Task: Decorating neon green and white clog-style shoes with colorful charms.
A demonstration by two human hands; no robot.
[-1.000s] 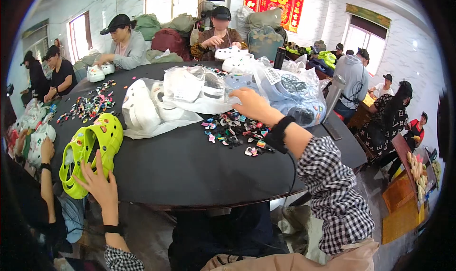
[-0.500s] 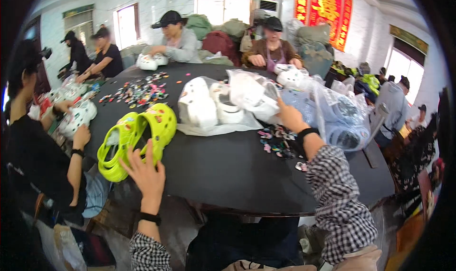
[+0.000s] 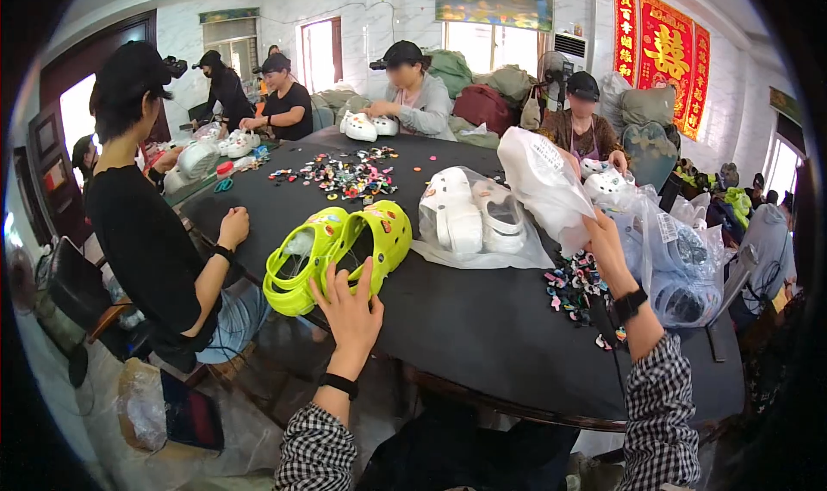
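A pair of lime-green clogs (image 3: 392,237) with small charms stands on the dark table, left of the middle. My left hand (image 3: 349,306) has its fingers spread over the near edge of the right clog, touching it without gripping. My right hand (image 3: 606,245) pinches the lower corner of a frosted white plastic bag (image 3: 538,177), which is raised and tilted above the table. Whether anything is inside that bag I cannot tell. Beside it, a pair of white clogs (image 3: 461,220) lies in a clear bag.
Loose colourful charms (image 3: 345,174) are heaped at the far left, with another pile (image 3: 573,289) near my right wrist. Bagged pale-blue clogs (image 3: 685,271) stand at the right. Co-workers sit around the table (image 3: 508,344); one in black (image 3: 151,224) is close on my left.
The frosted bag has come up off the bagged white clogs in my right hand. My left hand stays at the green clogs. The view has swung left. The co-worker at left no longer holds white clogs.
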